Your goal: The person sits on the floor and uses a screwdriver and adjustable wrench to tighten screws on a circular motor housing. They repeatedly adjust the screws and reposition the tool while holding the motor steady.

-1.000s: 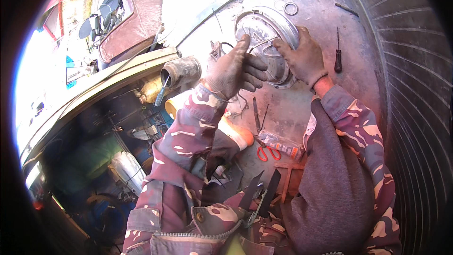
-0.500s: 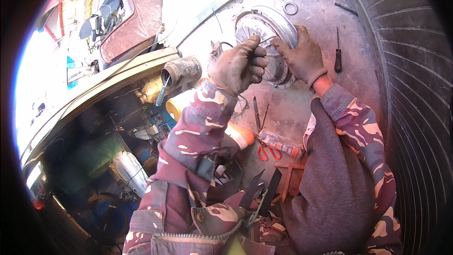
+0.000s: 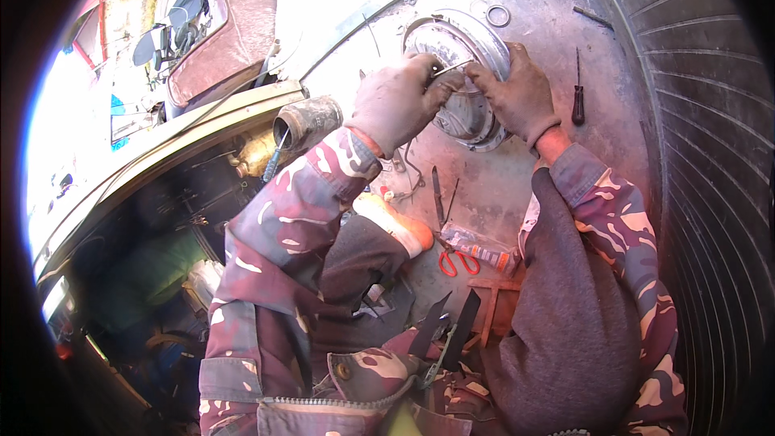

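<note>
A round, dished metal part [image 3: 468, 119] with a raised rim lies on the floor in front of me. My left hand [image 3: 398, 99], gloved, is closed at its left side, pinching a thin metal rod [image 3: 454, 69] that crosses above the part's face. My right hand [image 3: 521, 93], gloved too, wraps round the part's right rim. Its thumb and forefinger reach the rod's right end. The fingers partly cover the rod, so its full shape is hidden.
A black-handled screwdriver [image 3: 578, 103] and a metal ring [image 3: 498, 15] lie right of and beyond the part. Nearer are red-handled scissors [image 3: 458, 262] and a clear packet [image 3: 484, 249]. A dirty metal can [image 3: 311, 122] stands left. A ribbed dark shutter [image 3: 710, 137] borders the right.
My left hand has turned over, its back now upward, and shifted slightly left, with the forearm swinging left. My right hand and the round part have hardly moved.
</note>
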A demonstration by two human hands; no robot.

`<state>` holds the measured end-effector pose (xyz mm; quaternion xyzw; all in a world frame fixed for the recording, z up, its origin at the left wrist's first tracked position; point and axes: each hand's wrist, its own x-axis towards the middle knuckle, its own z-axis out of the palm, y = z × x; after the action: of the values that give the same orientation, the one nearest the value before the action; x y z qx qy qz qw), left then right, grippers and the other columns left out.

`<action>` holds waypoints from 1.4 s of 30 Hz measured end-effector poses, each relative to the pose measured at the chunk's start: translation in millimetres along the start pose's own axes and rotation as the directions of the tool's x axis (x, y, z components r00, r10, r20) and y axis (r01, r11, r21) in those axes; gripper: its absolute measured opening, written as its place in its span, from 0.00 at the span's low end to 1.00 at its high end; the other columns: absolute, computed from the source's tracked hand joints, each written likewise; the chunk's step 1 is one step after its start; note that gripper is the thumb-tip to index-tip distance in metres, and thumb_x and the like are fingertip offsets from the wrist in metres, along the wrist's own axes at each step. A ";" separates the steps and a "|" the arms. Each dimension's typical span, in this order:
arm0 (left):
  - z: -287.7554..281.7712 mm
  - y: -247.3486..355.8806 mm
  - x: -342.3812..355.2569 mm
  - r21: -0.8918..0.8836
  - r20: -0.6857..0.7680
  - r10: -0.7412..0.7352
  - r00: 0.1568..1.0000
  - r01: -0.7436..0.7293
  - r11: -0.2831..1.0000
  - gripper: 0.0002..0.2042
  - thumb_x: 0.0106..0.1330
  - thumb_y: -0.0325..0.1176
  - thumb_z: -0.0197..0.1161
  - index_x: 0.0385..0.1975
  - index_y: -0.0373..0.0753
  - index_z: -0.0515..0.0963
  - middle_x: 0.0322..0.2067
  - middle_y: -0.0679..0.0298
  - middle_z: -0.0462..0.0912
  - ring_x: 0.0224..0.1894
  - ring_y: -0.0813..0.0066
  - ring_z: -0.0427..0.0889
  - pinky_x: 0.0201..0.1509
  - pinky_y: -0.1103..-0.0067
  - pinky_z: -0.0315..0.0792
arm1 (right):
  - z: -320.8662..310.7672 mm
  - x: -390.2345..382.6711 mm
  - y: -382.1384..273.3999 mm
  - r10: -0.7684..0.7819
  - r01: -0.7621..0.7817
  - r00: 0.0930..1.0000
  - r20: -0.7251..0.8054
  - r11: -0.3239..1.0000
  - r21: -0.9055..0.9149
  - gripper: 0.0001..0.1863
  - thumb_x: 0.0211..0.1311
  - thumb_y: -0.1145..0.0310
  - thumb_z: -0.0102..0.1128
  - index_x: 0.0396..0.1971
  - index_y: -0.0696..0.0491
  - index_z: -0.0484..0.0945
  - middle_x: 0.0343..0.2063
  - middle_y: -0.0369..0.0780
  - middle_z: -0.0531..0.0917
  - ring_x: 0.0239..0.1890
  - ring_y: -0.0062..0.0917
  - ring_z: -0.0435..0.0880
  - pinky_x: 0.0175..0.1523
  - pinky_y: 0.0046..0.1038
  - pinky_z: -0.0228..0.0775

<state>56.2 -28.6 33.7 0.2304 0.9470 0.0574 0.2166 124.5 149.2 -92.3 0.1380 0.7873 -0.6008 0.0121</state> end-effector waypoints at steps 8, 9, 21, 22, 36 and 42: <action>10.5 5.9 -13.2 -0.811 0.578 -0.064 0.813 0.565 -0.153 0.38 0.80 0.68 0.51 0.50 0.29 0.83 0.43 0.47 0.91 0.40 0.58 0.92 0.43 0.68 0.86 | 1.2 0.5 0.6 -0.020 0.020 1.000 -0.023 1.000 -0.018 0.36 0.65 0.44 0.73 0.57 0.62 0.77 0.44 0.56 0.89 0.48 0.53 0.91 0.54 0.47 0.82; 17.0 9.4 -11.5 -0.804 0.565 -0.055 0.823 0.535 -0.258 0.37 0.81 0.67 0.50 0.50 0.30 0.83 0.43 0.48 0.91 0.40 0.57 0.92 0.44 0.66 0.85 | 1.2 0.5 0.7 -0.023 0.023 0.999 -0.024 1.000 -0.006 0.36 0.65 0.44 0.73 0.57 0.61 0.77 0.44 0.57 0.89 0.48 0.53 0.91 0.54 0.47 0.82; 1.4 8.7 -1.2 -0.763 0.627 -0.106 0.772 0.636 0.118 0.22 0.86 0.50 0.53 0.49 0.33 0.82 0.37 0.56 0.90 0.34 0.65 0.88 0.38 0.71 0.81 | -0.2 0.2 0.6 -0.022 0.022 1.000 -0.016 1.000 -0.016 0.36 0.65 0.44 0.73 0.57 0.61 0.78 0.45 0.57 0.89 0.49 0.53 0.90 0.55 0.47 0.82; -1.3 8.9 -0.6 -0.727 0.609 -0.144 0.780 0.622 0.291 0.22 0.85 0.49 0.53 0.48 0.32 0.83 0.36 0.57 0.90 0.34 0.66 0.88 0.37 0.73 0.81 | 0.1 0.7 1.3 -0.028 0.028 0.999 -0.015 1.000 -0.013 0.36 0.65 0.44 0.73 0.57 0.62 0.78 0.45 0.57 0.89 0.49 0.53 0.90 0.55 0.47 0.82; 1.5 3.3 4.5 -0.093 0.222 -0.149 0.964 0.173 0.980 0.22 0.82 0.48 0.56 0.50 0.31 0.84 0.40 0.43 0.90 0.44 0.48 0.92 0.52 0.60 0.82 | 1.5 2.5 0.9 0.022 -0.022 1.000 0.007 1.000 -0.008 0.36 0.66 0.44 0.73 0.57 0.62 0.77 0.44 0.57 0.90 0.48 0.51 0.91 0.54 0.45 0.83; 6.7 -2.6 -2.4 -0.772 0.329 -0.249 0.911 0.411 0.484 0.19 0.85 0.41 0.52 0.51 0.29 0.83 0.35 0.56 0.90 0.34 0.70 0.90 0.38 0.75 0.83 | 1.1 2.8 2.3 0.023 -0.023 1.000 -0.009 1.000 -0.002 0.36 0.66 0.44 0.73 0.56 0.61 0.78 0.44 0.55 0.90 0.49 0.50 0.91 0.56 0.44 0.82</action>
<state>60.0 -32.0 28.1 -0.0817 0.8103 0.4324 0.3869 122.1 149.2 -95.3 0.1496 0.7865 -0.5990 0.0155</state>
